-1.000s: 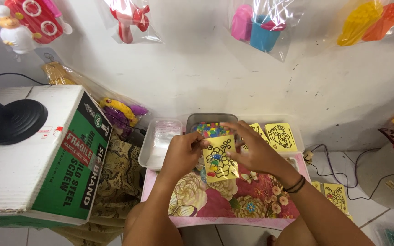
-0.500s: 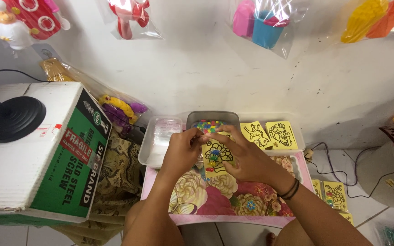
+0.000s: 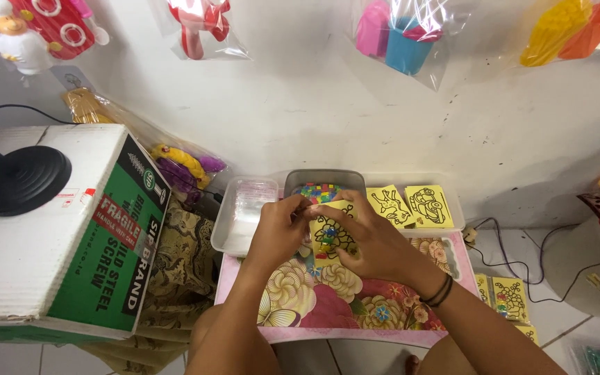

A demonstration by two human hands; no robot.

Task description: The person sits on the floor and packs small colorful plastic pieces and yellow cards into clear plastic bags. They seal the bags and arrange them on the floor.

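Two hands pinch a small yellow art card over a flowered tray at the centre of the frame.

The left hand curls its fingers together on the card's upper left corner, while the right hand grips the yellow card with thumb below and fingers bent over its top edge; the card is flat, stiff-looking, with black outlines partly filled in colour. It sits just above the glossy pink floral tray. Behind, toward upper centre, a grey tub of coloured bits stands between a clear plastic container and two more yellow outline cards. A corrugated cardboard box fills the left side.
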